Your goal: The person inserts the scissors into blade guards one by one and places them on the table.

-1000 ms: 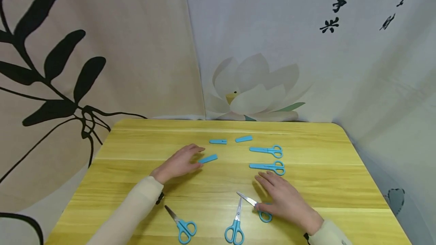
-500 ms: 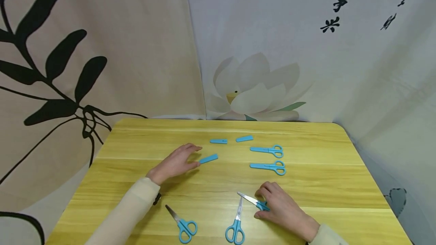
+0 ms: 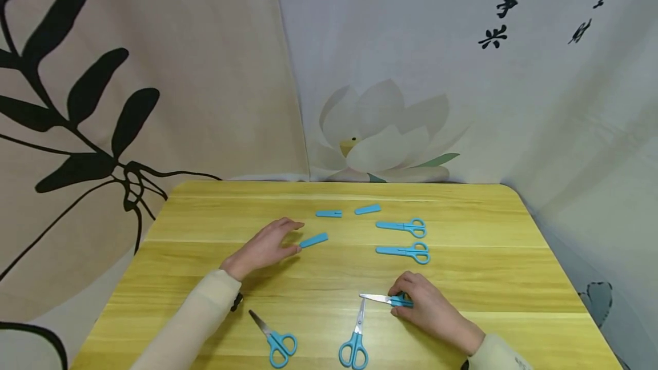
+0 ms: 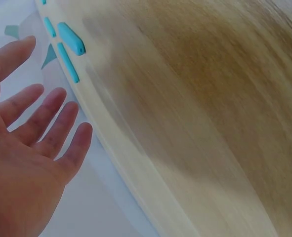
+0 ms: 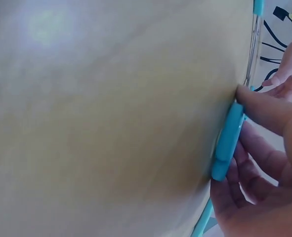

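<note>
My right hand grips the blue handles of a pair of scissors, whose bare blades point left over the table. In the right wrist view the handle lies between thumb and fingers. The blade tip lies at or just over the tip of a second bare pair of scissors; contact cannot be told. My left hand hovers palm down with spread fingers, its thumb close to the end of a blue blade cover. The left wrist view shows those fingers extended, holding nothing.
Two more blade covers lie near the table's back edge. Two covered scissors lie right of them. Another bare pair of scissors lies front left. A printed curtain hangs behind the wooden table.
My right fingers have closed round the scissors' handles and turned the scissors, so the blades now point more directly left. My left hand drew back slightly to the left, then stayed.
</note>
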Tool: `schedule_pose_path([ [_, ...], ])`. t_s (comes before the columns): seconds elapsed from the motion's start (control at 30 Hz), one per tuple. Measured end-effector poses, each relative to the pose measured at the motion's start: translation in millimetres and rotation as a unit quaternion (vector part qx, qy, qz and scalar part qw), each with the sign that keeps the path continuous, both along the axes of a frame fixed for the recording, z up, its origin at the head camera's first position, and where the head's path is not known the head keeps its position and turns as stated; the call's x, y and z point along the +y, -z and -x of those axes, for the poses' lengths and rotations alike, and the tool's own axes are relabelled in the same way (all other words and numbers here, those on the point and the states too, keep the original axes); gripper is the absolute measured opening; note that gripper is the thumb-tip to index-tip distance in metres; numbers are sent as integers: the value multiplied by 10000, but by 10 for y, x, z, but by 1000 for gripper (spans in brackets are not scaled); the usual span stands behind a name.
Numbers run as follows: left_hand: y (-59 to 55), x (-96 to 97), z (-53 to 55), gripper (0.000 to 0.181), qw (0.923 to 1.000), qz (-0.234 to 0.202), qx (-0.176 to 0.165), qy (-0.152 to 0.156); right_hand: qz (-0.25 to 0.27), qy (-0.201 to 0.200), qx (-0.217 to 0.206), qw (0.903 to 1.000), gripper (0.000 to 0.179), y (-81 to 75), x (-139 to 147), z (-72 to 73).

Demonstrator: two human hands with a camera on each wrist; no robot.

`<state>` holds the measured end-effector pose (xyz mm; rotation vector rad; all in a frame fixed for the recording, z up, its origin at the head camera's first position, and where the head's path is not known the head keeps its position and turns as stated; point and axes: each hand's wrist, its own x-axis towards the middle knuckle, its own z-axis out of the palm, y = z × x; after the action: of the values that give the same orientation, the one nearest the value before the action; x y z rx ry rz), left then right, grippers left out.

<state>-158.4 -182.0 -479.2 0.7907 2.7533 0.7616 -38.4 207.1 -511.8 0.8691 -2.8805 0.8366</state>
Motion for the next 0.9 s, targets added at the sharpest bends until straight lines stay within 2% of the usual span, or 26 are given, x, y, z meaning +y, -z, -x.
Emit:
schedule_pose_path([
  [0.23,35,-14,3,58,10000,17,49,15,-28,133,-289,9995,16,-32,-15,28],
  [0.43,54,32,29,59,9998,-153,-102,85,11,330,-365,9988,13,-90,26,46],
  [0.6,84,124,95,61,9983,-423,-350,205,211,472,-245,9984,15,-131,65,37],
  [0.77,162,246,183,61,9980,-353,-364,388,467,582,99,9972,17,-185,96,62],
  [0.9,193,324,232,50,9980,-323,-436,327,768,572,217,9952,19,-226,111,102],
])
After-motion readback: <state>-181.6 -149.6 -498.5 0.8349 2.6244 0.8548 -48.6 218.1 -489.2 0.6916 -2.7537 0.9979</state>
